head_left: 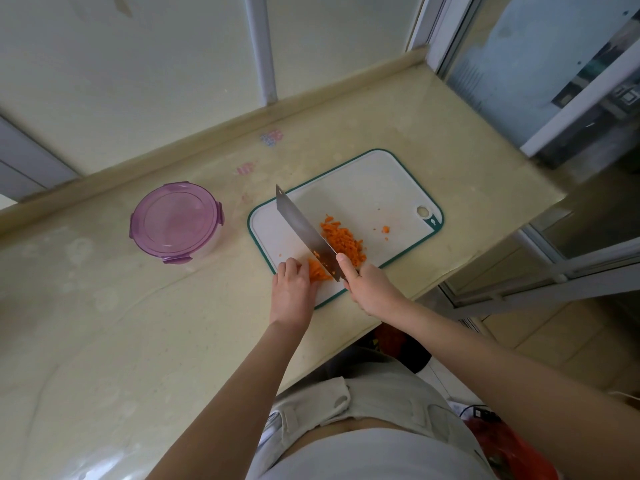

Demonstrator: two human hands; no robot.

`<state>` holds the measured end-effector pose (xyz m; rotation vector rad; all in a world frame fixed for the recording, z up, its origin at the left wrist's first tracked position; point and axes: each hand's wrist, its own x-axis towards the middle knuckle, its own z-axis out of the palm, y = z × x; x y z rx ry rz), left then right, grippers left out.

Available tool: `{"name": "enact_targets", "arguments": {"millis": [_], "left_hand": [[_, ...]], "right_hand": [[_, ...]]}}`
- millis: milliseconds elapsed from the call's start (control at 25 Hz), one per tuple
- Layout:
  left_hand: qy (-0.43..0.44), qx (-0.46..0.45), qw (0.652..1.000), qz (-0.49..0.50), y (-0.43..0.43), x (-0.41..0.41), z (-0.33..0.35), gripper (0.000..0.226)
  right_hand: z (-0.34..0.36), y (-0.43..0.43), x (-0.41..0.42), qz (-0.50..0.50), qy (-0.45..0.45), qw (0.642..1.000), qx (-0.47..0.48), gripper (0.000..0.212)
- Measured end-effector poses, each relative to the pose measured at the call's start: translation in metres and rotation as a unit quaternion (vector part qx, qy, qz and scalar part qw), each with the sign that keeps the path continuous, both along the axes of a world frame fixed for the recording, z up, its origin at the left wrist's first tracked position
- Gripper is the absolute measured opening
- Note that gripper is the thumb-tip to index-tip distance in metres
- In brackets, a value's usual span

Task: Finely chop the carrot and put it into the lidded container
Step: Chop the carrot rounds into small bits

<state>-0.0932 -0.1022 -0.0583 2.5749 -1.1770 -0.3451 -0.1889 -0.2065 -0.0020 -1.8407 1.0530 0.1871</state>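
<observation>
Cleaver (304, 233) handle buried in right hand (370, 289) — carrot (317, 270) partly behind left hand (292, 289)

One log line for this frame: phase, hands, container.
phase: chopping | right hand: grips knife | left hand: holds carrot strips on cutting board | container: lidded, left of board

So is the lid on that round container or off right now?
On. The purple lid covers the whole top of the container left of the cutting board. Whether its clips are latched I cannot tell.
</observation>
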Motion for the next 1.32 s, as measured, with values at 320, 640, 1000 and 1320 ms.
{"name": "enact_targets", "arguments": {"millis": [320,640,1000,1320], "left_hand": [[-0.054,-0.003,0.999,0.001,0.001,-0.004,-0.004,0.031],[-0.073,-0.024,0.997,-0.005,0.000,-0.003,-0.009,0.038],[-0.064,-0.031,0.997,-0.005,0.000,-0.002,-0.011,0.038],[-0.049,-0.027,0.998,-0.010,0.000,-0.003,-0.007,0.026]], "right_hand": [[-0.001,0.007,-0.001,0.020,0.023,0.999,-0.024,0.064],[-0.005,0.013,0.010,0.044,0.064,0.995,-0.069,0.065],[-0.017,0.019,0.008,0.056,0.049,0.994,-0.085,0.060],[-0.017,0.000,0.018,0.040,0.039,0.997,-0.047,0.066]]}}
